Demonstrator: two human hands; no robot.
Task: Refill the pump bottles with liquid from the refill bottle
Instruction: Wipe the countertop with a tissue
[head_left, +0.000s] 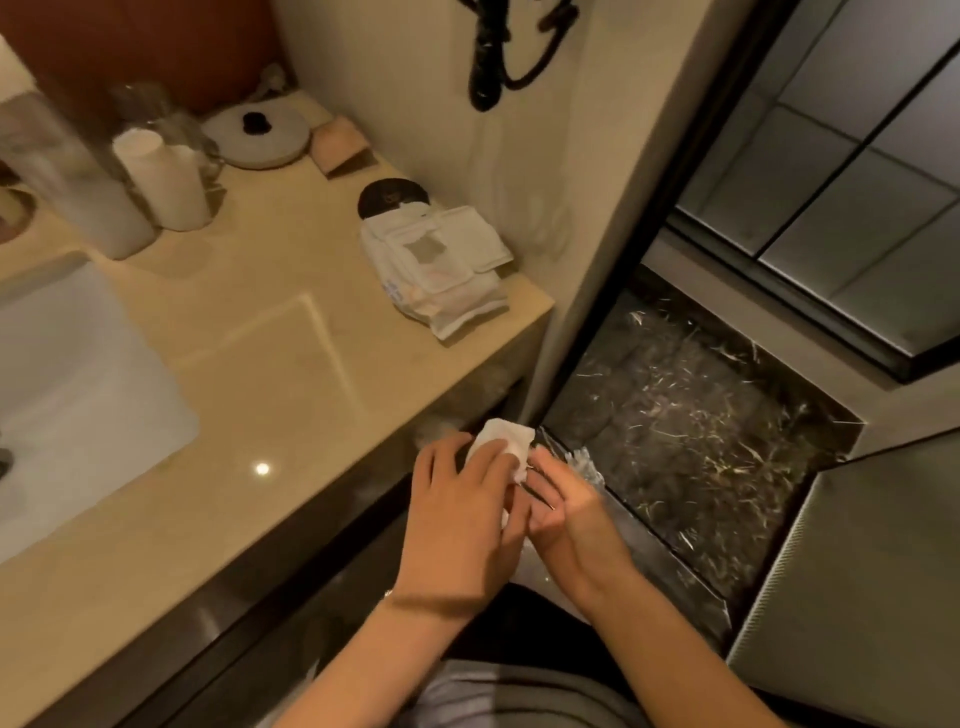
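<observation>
Nearest the camera, both hands are held together off the front edge of the counter (270, 364), above the dark floor. The left hand (462, 514) is closed over a small white tissue or wipe (506, 441), whose crumpled upper corner shows past the fingers. The right hand (566, 514) is curled against it, touching the left; whether it grips the tissue cannot be told. A bit of clear crinkled plastic (584, 462) is seen just beyond the right hand. On the beige counter, a white basin (78, 374) is set at the left, and a stack of white sachets (441, 265) lies near the right wall. Farther back, at the counter's left rear, the white bottles (166, 179) are stood upright and close together: plain, cylindrical, blurred, with no pump head made out. Behind them a round white lid with a black knob (257, 130) is placed.
</observation>
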